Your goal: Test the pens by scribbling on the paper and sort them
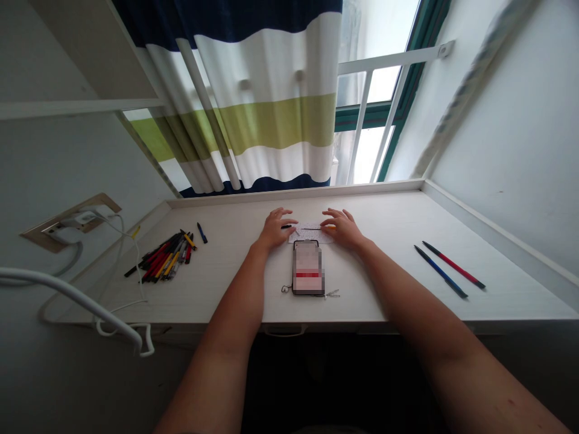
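My left hand (275, 229) is at the left edge of a small patterned paper (310, 232), with a short black pen part (286, 226) by its fingers. At the right edge of the paper my right hand (340, 227) has its fingertips at a thin pen piece with an orange part (329, 227). Whether either hand grips its piece is too small to tell. Just below the paper lies a phone (308, 268) with its screen lit. Some thin dark pieces rest on the paper between the hands.
A pile of pens (167, 256) and a single blue pen cap (201, 233) lie on the left of the white desk (235, 259). A blue pen (441, 271) and a red pen (453, 264) lie on the right. A white cable (122, 232) hangs at the left wall.
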Demonstrator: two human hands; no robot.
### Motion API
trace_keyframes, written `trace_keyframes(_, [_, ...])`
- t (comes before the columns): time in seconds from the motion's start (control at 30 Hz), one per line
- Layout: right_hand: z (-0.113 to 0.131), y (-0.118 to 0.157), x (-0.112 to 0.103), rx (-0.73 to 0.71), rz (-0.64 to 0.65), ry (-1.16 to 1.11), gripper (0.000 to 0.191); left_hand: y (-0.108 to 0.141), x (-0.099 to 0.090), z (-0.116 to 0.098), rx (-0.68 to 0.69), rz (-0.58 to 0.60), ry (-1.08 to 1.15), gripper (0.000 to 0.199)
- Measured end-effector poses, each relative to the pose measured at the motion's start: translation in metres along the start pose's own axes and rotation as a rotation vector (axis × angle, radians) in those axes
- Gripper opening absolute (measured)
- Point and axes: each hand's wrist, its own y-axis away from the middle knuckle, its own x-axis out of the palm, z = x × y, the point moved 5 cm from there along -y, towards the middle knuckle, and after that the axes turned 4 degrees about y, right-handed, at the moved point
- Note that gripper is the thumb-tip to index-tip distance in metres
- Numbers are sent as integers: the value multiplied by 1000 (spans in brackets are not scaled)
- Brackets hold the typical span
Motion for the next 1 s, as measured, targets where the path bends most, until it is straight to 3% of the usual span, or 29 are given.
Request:
trace_keyframes(0.13, [13,-3,2,-3,49,29,17,1,10,-13,37,124,-31,9])
trace_keyframes(0.37, [15,-5,-1,23,37,71,20,-2,15,-10,-26,104,-60,12])
trace_keyframes(0.57, [13,-4,0,13,24,108,19,-1,16,-11,-67,133,-210,17])
trace_keyframes(1.0, [25,-5,3,-68,-31,54,20,-3,23,-31,-8,176,-218,18])
